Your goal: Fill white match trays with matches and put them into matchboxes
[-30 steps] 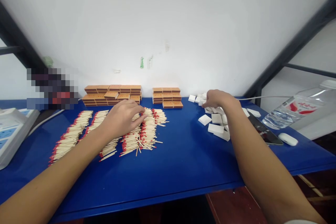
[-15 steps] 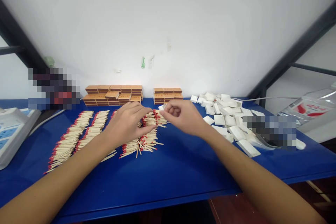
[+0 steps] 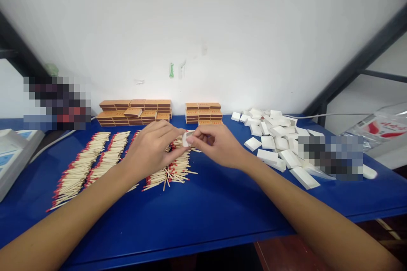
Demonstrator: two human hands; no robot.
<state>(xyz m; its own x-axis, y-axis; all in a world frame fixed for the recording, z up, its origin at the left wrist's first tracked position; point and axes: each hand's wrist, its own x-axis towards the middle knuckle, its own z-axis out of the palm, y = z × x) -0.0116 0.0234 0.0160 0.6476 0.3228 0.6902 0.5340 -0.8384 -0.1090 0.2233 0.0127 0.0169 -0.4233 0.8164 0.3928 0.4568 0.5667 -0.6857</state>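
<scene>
My right hand (image 3: 216,146) pinches a small white matchbox tray (image 3: 187,138) above the heap of red-tipped matches (image 3: 171,163) on the blue table (image 3: 206,203). My left hand (image 3: 152,148) rests curled on that heap, its fingertips meeting the tray; whether it grips matches is hidden. More matches lie in neat rows (image 3: 89,163) to the left. A pile of white trays (image 3: 276,135) lies to the right.
Orange matchbox sleeves are stacked against the wall in two groups (image 3: 136,112) (image 3: 203,113). A white device (image 3: 12,156) sits at the left edge. A water bottle (image 3: 378,129), a white cable (image 3: 318,115) and a small white case (image 3: 369,172) lie at the right.
My right hand left the white tray pile with one tray and carried it leftward to meet my left hand over the matches. My left hand stayed on the heap.
</scene>
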